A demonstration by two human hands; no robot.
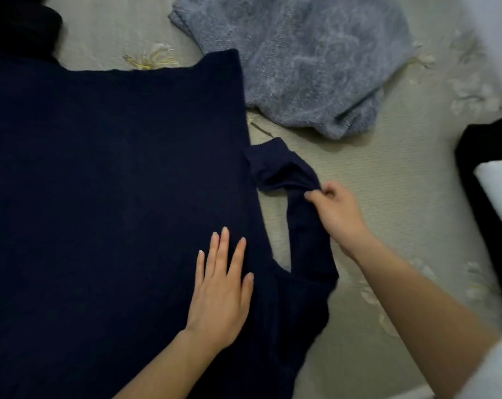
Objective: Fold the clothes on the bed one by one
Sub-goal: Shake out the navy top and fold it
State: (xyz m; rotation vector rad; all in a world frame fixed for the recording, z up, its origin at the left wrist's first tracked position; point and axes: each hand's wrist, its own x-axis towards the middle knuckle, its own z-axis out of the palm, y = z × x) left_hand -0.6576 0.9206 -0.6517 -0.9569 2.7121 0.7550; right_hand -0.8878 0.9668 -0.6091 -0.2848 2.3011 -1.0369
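Observation:
A large navy sweater (108, 182) lies spread flat over the left and middle of the bed. My left hand (222, 289) rests flat on its body near the right armpit, fingers straight. Its right sleeve (307, 240) bends away from the body, with the cuff end (275, 165) folded back toward the sweater. My right hand (337, 214) pinches the sleeve at its bend between thumb and fingers. A grey-blue fuzzy sweater (310, 61) lies crumpled at the top, beyond the navy one.
The bed cover (387, 174) is pale with faint floral embroidery. A black garment (485, 180) lies at the right edge with something white (500, 191) on it. Another dark item (22, 27) sits at the top left corner.

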